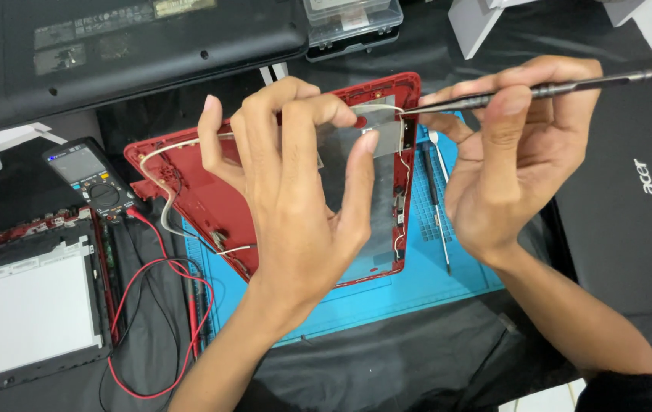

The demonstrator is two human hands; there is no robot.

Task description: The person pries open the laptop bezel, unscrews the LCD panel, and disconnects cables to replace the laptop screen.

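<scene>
A red laptop lid shell (196,191) is tilted up off the blue work mat (410,286), its inside lined with silver foil (387,206) and thin white cables. My left hand (295,183) grips the shell's upper edge, thumb and fingers pinching the foil near the top right corner. My right hand (520,145) holds a slim metal pry tool (570,85) like a pen. The tool's tip touches the white wire at the shell's top right corner.
A black multimeter (89,179) with red leads (162,305) lies left. A screen panel in a black frame (24,313) sits at the lower left. Black laptops lie at the top (112,46) and right (631,229). Two thin tools (439,198) rest on the mat.
</scene>
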